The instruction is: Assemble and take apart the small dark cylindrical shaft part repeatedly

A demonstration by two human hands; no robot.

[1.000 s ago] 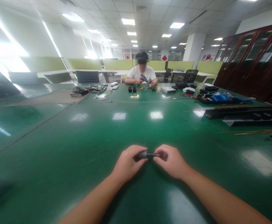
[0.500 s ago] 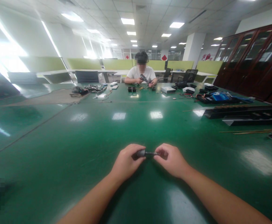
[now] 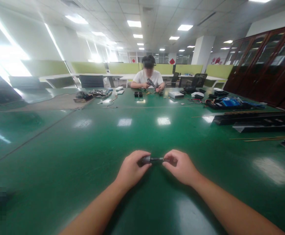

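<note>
While the left hand grips the dark cylinder and the right hand pinches the thin shaft, well short of the green table's far edge, keep both parts in line.

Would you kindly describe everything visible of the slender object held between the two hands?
The slender object has a thicker, greyish cylindrical end and a thin, dark shaft, possibly metal. It is held roughly level, crosswise, over the green tabletop. The left hand grips the thick end; the right hand pinches the thin one. Both ends are partly hidden.
</note>
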